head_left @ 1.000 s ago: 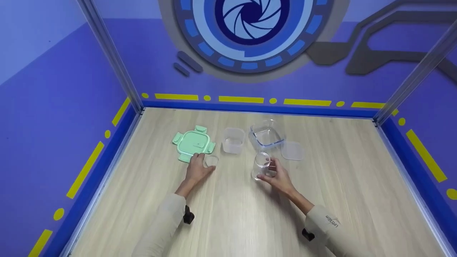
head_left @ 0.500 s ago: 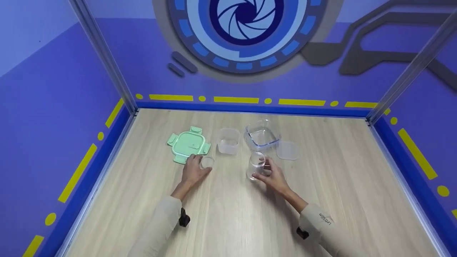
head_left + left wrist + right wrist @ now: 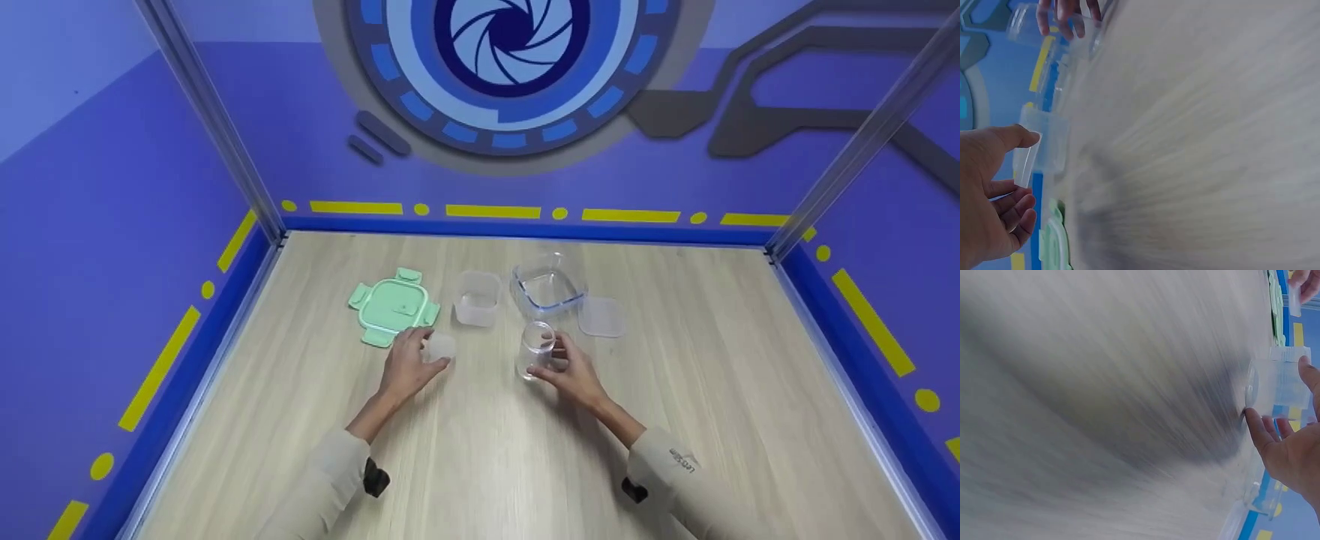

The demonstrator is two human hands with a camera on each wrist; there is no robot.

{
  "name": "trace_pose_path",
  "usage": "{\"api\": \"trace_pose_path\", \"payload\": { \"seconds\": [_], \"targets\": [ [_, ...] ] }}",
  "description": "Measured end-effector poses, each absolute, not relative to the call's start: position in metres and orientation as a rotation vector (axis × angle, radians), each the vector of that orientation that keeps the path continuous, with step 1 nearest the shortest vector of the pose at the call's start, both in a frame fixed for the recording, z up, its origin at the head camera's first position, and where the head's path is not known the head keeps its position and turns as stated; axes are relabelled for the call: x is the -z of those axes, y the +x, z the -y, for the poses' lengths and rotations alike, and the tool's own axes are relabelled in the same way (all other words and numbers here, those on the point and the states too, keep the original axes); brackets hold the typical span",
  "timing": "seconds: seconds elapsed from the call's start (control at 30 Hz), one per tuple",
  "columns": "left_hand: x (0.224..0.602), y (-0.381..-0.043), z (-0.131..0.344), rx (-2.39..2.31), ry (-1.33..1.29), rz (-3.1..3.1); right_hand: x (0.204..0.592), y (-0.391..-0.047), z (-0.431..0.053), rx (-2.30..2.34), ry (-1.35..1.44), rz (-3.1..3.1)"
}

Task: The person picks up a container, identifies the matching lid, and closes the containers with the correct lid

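Observation:
My left hand (image 3: 407, 366) pinches a small round translucent lid (image 3: 441, 347) between thumb and fingers. In the left wrist view, that lid (image 3: 1028, 161) is seen edge-on, raised off the table. A clear cylindrical jar (image 3: 535, 351) stands upright with its mouth uncovered, and my right hand (image 3: 576, 377) grips its right side. From the right wrist, the jar's base (image 3: 1251, 385) appears at the tabletop, with a thumb and fingers around the wall. Just beyond my left hand lies a green square lid (image 3: 394, 306) with flaps on its sides.
Behind the hands stands a frosted square container (image 3: 478, 301). To its right is a clear square container (image 3: 549, 289) with a bluish rim. A flat translucent square lid (image 3: 601, 318) lies beside it. Purple-blue panels (image 3: 465, 184) wall in the wooden table (image 3: 480, 465).
My left hand has lifted the round lid slightly off the table. The right hand keeps its grip on the jar, which stays in place. The head view has shifted a little.

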State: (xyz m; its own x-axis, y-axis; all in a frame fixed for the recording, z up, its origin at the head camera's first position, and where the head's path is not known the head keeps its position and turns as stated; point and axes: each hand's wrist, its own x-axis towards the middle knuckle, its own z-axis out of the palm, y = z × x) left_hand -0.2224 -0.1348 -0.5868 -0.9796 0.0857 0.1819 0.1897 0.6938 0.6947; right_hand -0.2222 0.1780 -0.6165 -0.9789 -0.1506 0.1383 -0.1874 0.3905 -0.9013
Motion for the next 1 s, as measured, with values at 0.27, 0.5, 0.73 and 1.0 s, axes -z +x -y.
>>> {"api": "trace_pose_path", "payload": {
  "seconds": [0.27,0.5,0.73,1.0],
  "targets": [
    [0.56,-0.213,0.111,1.296,-0.422,2.752,0.618,-0.223,-0.178,-1.717,0.353,2.558],
    [0.546,-0.217,0.092,1.281,-0.553,2.768,0.616,-0.224,-0.175,-1.763,0.351,2.55],
    [0.537,-0.222,0.08,1.274,-0.608,2.814,0.615,-0.224,-0.177,-1.77,0.35,2.581],
    [0.533,-0.223,0.067,1.251,-0.697,2.776,0.613,-0.223,-0.18,-1.742,0.382,2.614]
  ]
}}
